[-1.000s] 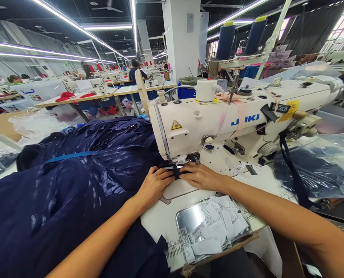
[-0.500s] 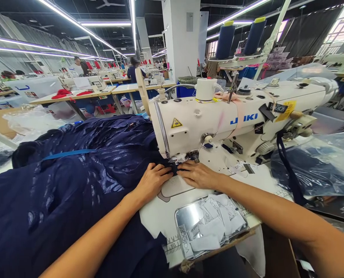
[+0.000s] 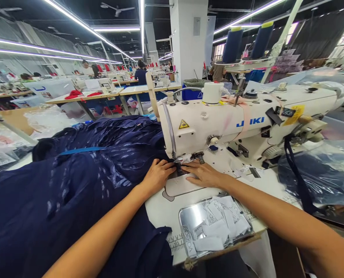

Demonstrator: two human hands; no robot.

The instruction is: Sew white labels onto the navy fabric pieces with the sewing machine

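Observation:
A white sewing machine point(image 3: 206, 119) spans the middle of the view, its needle area low on the left end of the head. My left hand point(image 3: 158, 175) is closed at the edge of a large heap of navy fabric point(image 3: 82, 189) with a pale scalloped pattern, its fingertips just left of the presser foot. My right hand point(image 3: 205, 174) lies stretched out, thumb apart, on the right of the foot. A small dark strip point(image 3: 180, 169) shows between the fingertips under the foot. The stitching point itself is partly hidden by the fingers.
A metal tray point(image 3: 189, 216) with white printed labels point(image 3: 218, 226) sits at the table's front edge. Bagged dark cloth point(image 3: 319, 177) lies at the right. Two navy thread cones point(image 3: 232, 45) stand behind the machine. Several people work at other machines farther back.
The whole view has shifted, so the scene sits slightly farther right. Both hands stay beside the presser foot. My right hand's thumb and fingers look a little more spread.

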